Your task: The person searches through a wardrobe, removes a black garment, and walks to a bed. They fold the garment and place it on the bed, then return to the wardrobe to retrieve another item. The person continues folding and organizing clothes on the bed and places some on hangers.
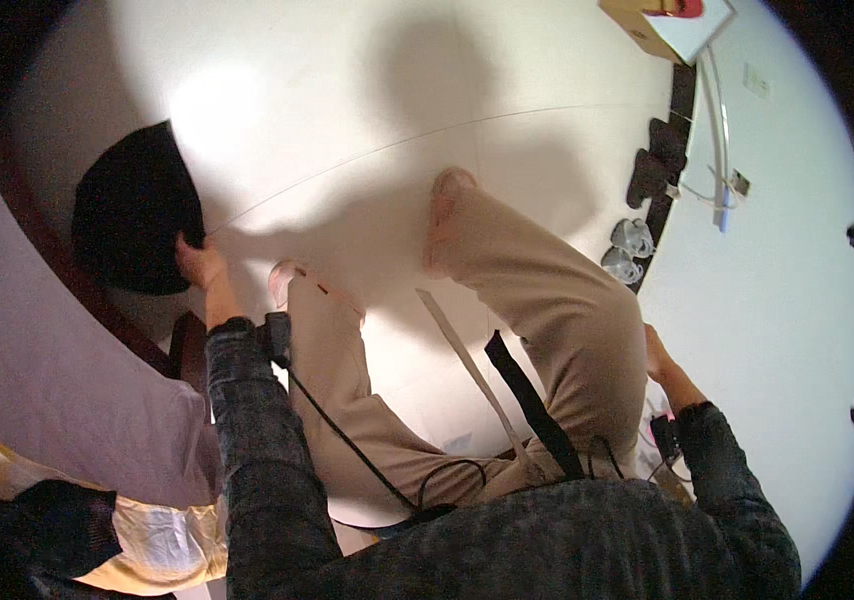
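My left hand [201, 262] is at the right edge of a black rounded item [138, 214], perhaps fabric. The thumb lies over the edge and the other fingers are mostly hidden. My right hand [659, 356] is beside my bent right knee, which hides its fingers. Whether it holds anything is not visible. Both my wrists carry a small black device with a cable, the left one [277, 339] and the right one [665, 436]. Between my legs in beige trousers [573, 300] hang a black strap [524, 397] and a beige strap [464, 356].
Pale floor [307, 90] bears my shadow. Dark shoes [652, 165] and grey shoes [628, 251] line the right wall [772, 300], below a cardboard box [648, 30]. A white cable [719, 112] runs along that wall. Mauve fabric [111, 405] covers a bed-like surface at left.
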### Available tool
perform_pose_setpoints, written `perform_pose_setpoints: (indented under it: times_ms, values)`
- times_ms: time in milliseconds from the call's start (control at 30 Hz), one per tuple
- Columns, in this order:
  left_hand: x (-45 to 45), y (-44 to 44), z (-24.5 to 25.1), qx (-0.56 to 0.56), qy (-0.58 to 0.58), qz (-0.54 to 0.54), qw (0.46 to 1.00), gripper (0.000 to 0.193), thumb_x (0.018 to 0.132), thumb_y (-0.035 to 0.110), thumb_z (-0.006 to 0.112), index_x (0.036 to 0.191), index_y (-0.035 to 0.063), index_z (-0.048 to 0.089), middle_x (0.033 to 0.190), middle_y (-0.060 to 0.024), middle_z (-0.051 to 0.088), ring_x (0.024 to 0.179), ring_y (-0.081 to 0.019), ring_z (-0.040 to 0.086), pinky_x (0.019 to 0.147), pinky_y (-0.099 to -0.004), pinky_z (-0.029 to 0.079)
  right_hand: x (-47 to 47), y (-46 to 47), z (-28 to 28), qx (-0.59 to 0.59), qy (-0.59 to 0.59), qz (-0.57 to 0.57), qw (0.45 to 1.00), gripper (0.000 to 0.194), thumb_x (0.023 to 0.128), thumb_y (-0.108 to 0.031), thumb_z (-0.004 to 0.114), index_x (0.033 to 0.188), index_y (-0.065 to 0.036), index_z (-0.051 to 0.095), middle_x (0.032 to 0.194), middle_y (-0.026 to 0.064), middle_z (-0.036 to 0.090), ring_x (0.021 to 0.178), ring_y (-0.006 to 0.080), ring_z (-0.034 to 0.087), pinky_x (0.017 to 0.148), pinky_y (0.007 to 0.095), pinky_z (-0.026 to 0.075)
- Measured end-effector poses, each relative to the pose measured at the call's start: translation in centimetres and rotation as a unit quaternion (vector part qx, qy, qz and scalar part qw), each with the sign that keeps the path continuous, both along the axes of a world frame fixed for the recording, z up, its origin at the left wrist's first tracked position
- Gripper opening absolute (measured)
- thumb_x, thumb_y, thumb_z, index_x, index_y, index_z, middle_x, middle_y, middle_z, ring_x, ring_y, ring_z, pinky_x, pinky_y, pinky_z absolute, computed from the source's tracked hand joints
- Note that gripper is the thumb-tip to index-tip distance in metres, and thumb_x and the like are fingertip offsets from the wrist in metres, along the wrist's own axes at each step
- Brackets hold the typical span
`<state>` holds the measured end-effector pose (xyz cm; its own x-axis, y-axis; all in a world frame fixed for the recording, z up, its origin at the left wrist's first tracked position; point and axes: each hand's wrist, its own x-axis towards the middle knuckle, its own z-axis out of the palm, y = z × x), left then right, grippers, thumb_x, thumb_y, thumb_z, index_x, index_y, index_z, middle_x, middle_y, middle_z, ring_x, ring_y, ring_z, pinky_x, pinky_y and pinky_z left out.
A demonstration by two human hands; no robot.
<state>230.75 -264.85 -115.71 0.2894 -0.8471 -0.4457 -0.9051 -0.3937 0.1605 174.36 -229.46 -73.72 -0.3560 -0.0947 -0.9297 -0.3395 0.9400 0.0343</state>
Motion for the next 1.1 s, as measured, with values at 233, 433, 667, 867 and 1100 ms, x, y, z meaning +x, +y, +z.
perform_pose_setpoints:
  times_ms: [233,433,667,867,1100]
  values:
    - [-2.0,-1.3,9.7,0.065,0.147,0.055,0.985,0.045,0.089,0.037,0.065,0.108,-0.0033,0.066,0.104,-0.0179,0.068,0.091,-0.0308,0.064,0.082,-0.0391,0.05,0.3,1.0,6.8,0.037,0.027,-0.184,0.982,0.032,0.096,-0.022,0.055,0.122,-0.003,0.053,0.091,0.0048,0.064,0.077,0.0131,0.061,0.069,0.0285,0.051]
    - [-7.0,-2.0,30.9,0.072,0.393,0.147,0.905,0.023,0.09,0.025,0.067,0.091,0.0018,0.067,0.078,0.0035,0.06,0.069,-0.0065,0.05,0.061,-0.0226,0.042,3.1,5.3,16.6,0.015,-0.014,-0.235,0.972,0.039,0.095,-0.031,0.057,0.124,-0.005,0.053,0.096,0.0059,0.064,0.084,0.0145,0.063,0.071,0.0305,0.05]
    - [-8.8,-3.2,52.5,0.084,0.373,-0.015,0.924,0.03,0.093,0.031,0.063,0.08,0.004,0.06,0.069,0.0043,0.053,0.06,-0.006,0.044,0.056,-0.0225,0.037,14.1,7.2,29.8,0.096,-0.16,-0.502,0.844,0.064,0.09,-0.056,0.053,0.131,-0.007,0.05,0.121,0.0131,0.056,0.109,0.0235,0.054,0.093,0.0423,0.044]
    - [-15.8,-3.7,66.6,-0.001,0.368,-0.109,0.923,0.043,0.095,0.035,0.059,0.067,0.0064,0.044,0.056,0.0037,0.04,0.047,-0.0051,0.037,0.042,-0.023,0.029,13.5,6.0,32.7,-0.006,-0.35,-0.532,0.771,0.067,0.09,-0.055,0.053,0.133,-0.004,0.049,0.13,0.0142,0.053,0.117,0.0262,0.051,0.099,0.0434,0.041]
    - [-27.0,-7.6,81.7,0.065,0.476,-0.162,0.862,0.041,0.093,0.023,0.063,0.063,0.0156,0.037,0.065,0.0107,0.03,0.061,-0.0031,0.023,0.054,-0.0241,0.018,-1.1,-11.5,36.5,-0.306,-0.076,-0.038,0.948,0.049,0.09,-0.032,0.062,0.129,-0.004,0.052,0.122,0.0191,0.059,0.115,0.0282,0.056,0.094,0.0383,0.046]
